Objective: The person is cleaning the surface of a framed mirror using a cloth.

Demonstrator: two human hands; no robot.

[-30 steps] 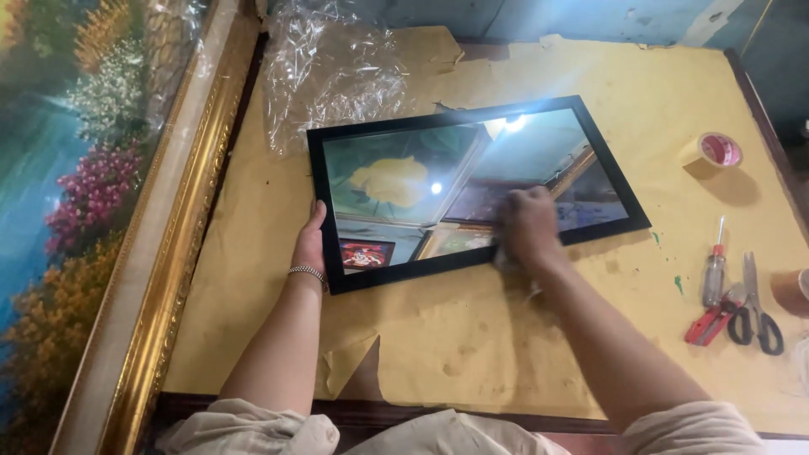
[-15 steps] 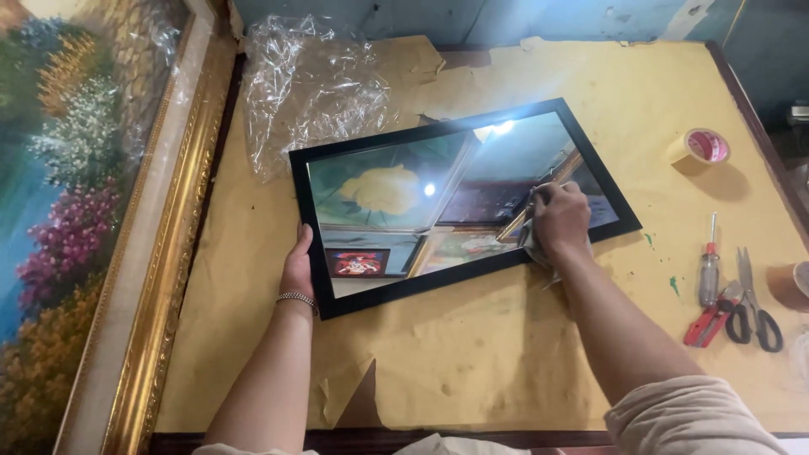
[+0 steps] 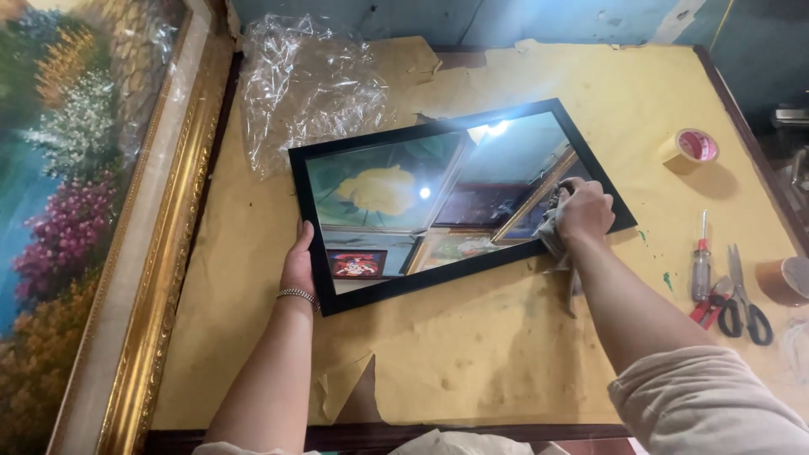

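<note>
A black picture frame [image 3: 396, 289] with reflective glass [image 3: 404, 185] lies tilted on the paper-covered table [image 3: 506, 354]. My left hand [image 3: 298, 262], with a bracelet at the wrist, presses against the frame's left edge. My right hand [image 3: 583, 211] is closed on a crumpled grey cloth [image 3: 553, 236] and rests on the glass near the frame's right corner. A strip of the cloth hangs down over the frame's lower edge.
A large gold-framed landscape painting [image 3: 93, 211] stands along the left. Crumpled clear plastic wrap [image 3: 308, 84] lies behind the frame. At the right are a tape roll [image 3: 691, 147], a screwdriver [image 3: 699, 270], red-handled pliers [image 3: 706, 303], scissors [image 3: 746, 307] and a brown tape roll [image 3: 784, 281].
My right hand with the cloth has slid across the glass from the lower middle toward the frame's right corner. My left hand has stayed on the left edge.
</note>
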